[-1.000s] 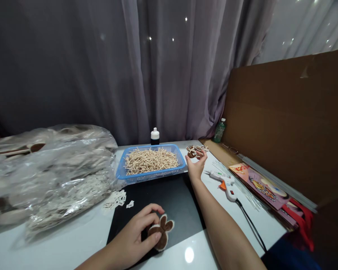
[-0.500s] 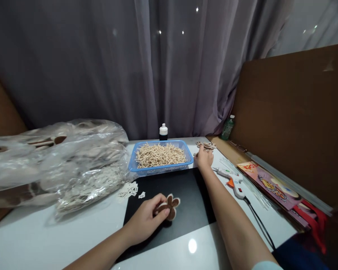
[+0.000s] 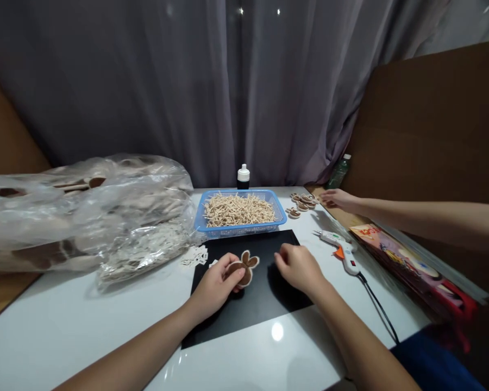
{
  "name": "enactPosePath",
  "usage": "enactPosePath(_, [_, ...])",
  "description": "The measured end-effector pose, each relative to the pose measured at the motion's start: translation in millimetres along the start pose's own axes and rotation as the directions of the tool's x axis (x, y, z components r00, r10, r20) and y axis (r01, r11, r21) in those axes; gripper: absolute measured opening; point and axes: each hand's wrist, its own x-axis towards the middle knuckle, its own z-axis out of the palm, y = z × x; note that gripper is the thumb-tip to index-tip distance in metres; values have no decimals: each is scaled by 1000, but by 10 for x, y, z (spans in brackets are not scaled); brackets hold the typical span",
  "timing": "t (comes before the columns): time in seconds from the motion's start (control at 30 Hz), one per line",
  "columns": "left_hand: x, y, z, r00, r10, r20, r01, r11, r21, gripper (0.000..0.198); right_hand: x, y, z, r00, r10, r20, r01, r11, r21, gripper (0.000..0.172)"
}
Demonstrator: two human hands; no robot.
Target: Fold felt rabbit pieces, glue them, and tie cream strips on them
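My left hand [image 3: 218, 277] is closed on a brown felt cutout [image 3: 245, 269] with pale fuzzy edges and ear-like lobes, held above the black mat [image 3: 252, 309]. To its right, my right hand [image 3: 299, 266] hovers over the mat with its fingers curled in. Nothing shows between those fingers, though their undersides are hidden. Similar brown cutouts [image 3: 304, 201] lie in a small pile behind the mat at the right, with one [image 3: 293, 213] just in front of the others. Another person's hand [image 3: 337, 199] reaches in from the right beside that pile.
A blue basket [image 3: 241, 232] of thin pale sticks stands behind the mat, a white-capped bottle [image 3: 243, 176] behind it. Large plastic bags [image 3: 138, 217] fill the left. White label pieces [image 3: 195, 256] lie by the mat. A corded glue gun [image 3: 340, 250] and magazines [image 3: 407, 266] occupy the right.
My right hand has drawn back from the cutout pile to above the mat. Another person's arm has come in from the right. My left hand keeps its cutout, and the view has shifted.
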Motion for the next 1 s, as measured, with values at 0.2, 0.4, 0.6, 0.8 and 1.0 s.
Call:
enactPosePath(0.2, [10, 26, -32, 998, -18, -63, 24, 996, 91, 23, 72, -7, 151, 999, -34, -14, 34, 999, 12, 28])
enactPosePath(0.4, [66, 59, -70, 999, -28, -46, 33, 993, 111, 26, 93, 45, 158, 995, -101, -20, 103, 993, 65, 32])
enactPosePath(0.6, [82, 79, -66, 999, -28, -19, 30, 995, 91, 29, 68, 23, 138, 985, -169, -16, 170, 980, 103, 29])
enactPosePath(0.8, [89, 36, -71, 999, -26, -47, 30, 996, 88, 29, 73, 41, 122, 980, -184, -72, 195, 956, 221, 30])
enactPosePath(1.0, [94, 5, -56, 992, -19, -124, 25, 999, 46, 31, 8, -40, 83, 957, -283, 56, 172, 716, 677, 26])
